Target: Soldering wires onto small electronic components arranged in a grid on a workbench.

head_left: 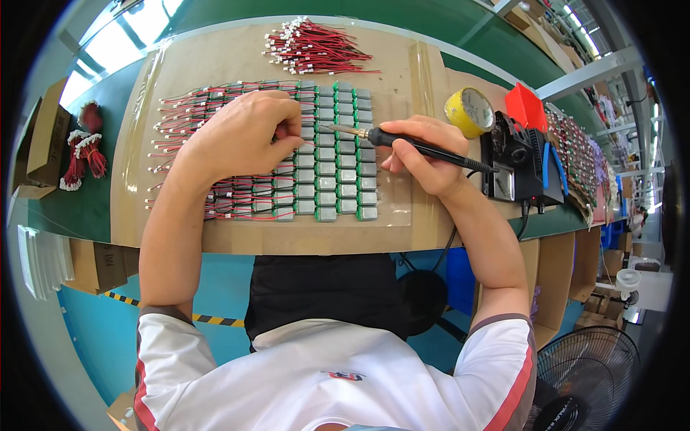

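My right hand (430,154) grips a soldering iron (438,149) like a pen, its metal tip pointing left over the battery rows. Over the left part of those rows, my left hand (248,135) is closed in a pinch, with a bit of thin red wire (307,143) showing at its fingertips. Small silver battery cells (325,184) with green ends lie in several columns on the cardboard. Red and black wires with white plugs (169,128) run leftward from the left columns. My left hand hides some of the cells and wires beneath it.
A heap of red wire leads (313,47) lies at the far side. To the right are a yellow tape roll (468,113), a red container (526,108) and a black soldering station (528,165). Bundled wires (85,154) and a cardboard box (47,140) sit at left.
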`<state>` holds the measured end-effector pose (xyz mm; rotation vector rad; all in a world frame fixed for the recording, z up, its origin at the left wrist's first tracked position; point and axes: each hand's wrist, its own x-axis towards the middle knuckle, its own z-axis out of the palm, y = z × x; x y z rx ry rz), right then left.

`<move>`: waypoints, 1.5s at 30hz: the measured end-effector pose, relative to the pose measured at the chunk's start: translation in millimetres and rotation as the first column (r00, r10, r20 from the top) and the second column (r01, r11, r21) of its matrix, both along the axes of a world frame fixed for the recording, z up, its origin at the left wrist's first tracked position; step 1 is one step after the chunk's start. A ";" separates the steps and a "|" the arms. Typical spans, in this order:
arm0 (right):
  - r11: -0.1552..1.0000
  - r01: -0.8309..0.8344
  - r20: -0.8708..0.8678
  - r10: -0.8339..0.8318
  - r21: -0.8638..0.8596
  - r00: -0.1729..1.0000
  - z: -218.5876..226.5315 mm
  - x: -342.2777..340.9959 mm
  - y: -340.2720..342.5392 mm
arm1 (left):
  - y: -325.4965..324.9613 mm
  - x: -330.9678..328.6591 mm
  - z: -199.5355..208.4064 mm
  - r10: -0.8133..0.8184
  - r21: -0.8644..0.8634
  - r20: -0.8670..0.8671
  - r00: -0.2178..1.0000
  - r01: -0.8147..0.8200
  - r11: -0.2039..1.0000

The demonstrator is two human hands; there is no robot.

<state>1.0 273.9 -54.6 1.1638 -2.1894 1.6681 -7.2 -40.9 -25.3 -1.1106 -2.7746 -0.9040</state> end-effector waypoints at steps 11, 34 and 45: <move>1.000 -0.017 -0.013 0.017 0.002 1.000 -0.2 -1.0 0.4 | 2.2 -1.6 -0.7 0.045 0.029 0.036 0.998 -0.046 0.999; 0.999 -0.029 -0.022 0.030 0.037 0.999 1.5 -1.9 -1.8 | 7.0 0.2 -4.2 0.118 -0.014 0.026 0.993 -0.117 0.993; 1.000 -0.004 -0.019 0.004 -0.025 1.000 -0.6 -1.7 -3.6 | 8.7 0.7 -2.7 0.128 -0.025 0.020 0.992 -0.128 0.991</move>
